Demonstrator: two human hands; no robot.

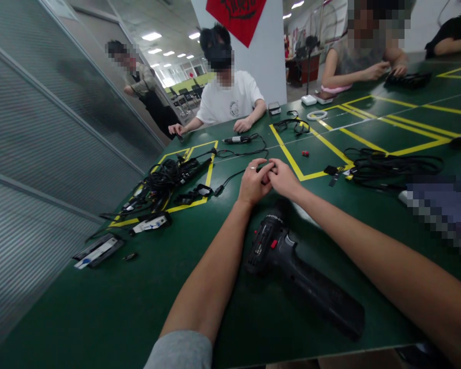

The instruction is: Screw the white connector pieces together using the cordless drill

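My left hand [254,183] and my right hand [285,178] meet above the green table [130,307], fingertips pressed together. Something small and dark shows between them, too hidden to name. A ring sits on a finger of my left hand. Between my forearms lies a black cordless drill [315,287] with red buttons, its chuck just below my hands. A thin black cable with a connector [218,190] runs up to the left side of my left hand.
Tangled black cables [165,177] lie at the left, near a white-labelled part [150,223] and a black tray [100,249]. Coiled cables [399,166] and a blurred object [445,205] lie at the right. Several people are around the table.
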